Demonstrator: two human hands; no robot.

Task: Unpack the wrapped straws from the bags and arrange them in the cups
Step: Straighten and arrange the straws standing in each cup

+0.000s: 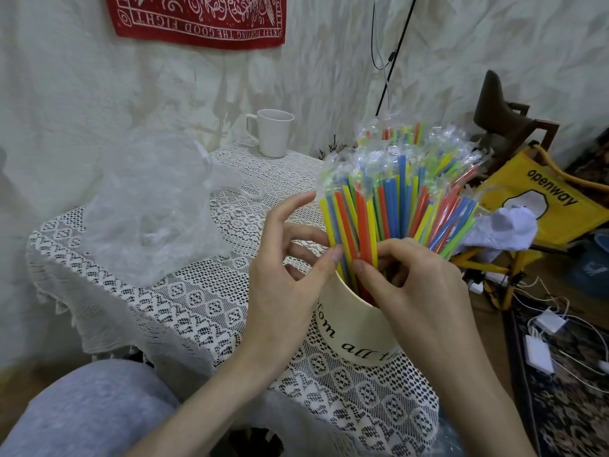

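On the lace tablecloth (184, 305) I see two cups. Near me, the cream cup (359, 338) is packed with too many wrapped straws (395, 199) to count. My left hand (290, 275) and right hand (418, 285) each pinch straws. Far back, the white mug (275, 133) stands alone. One crumpled plastic bag (148, 206) lies left.

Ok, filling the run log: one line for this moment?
step: arranging straws | left hand: pinching straws | right hand: pinching straws | lettered cup: full | white mug: untouched

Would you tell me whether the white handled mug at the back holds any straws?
Apparently empty: no straws rise above the rim of the white handled mug; its inside is hidden.
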